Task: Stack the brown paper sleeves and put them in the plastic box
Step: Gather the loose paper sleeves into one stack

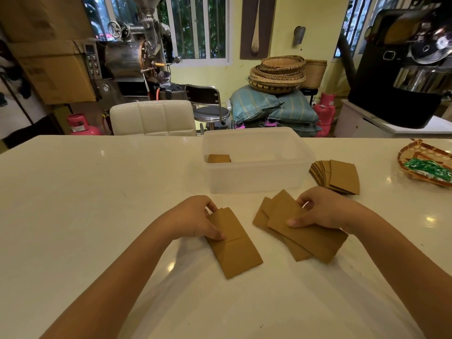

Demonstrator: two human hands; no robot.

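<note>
My left hand point(195, 218) pinches a small stack of brown paper sleeves point(236, 250) that lies flat on the white table point(85, 204). To the right, my right hand point(322, 209) grips a second, fanned bunch of sleeves point(310, 238), thumb on top. A translucent plastic box point(256, 177) stands just beyond both hands, with a few sleeves point(218, 158) inside at its left end. A further fanned pile of sleeves point(338, 176) rests on the table right of the box.
A woven tray with green packets point(428, 167) sits at the table's right edge. Behind the table stand a white chair point(152, 117), a stool, sacks, baskets and roasting machines.
</note>
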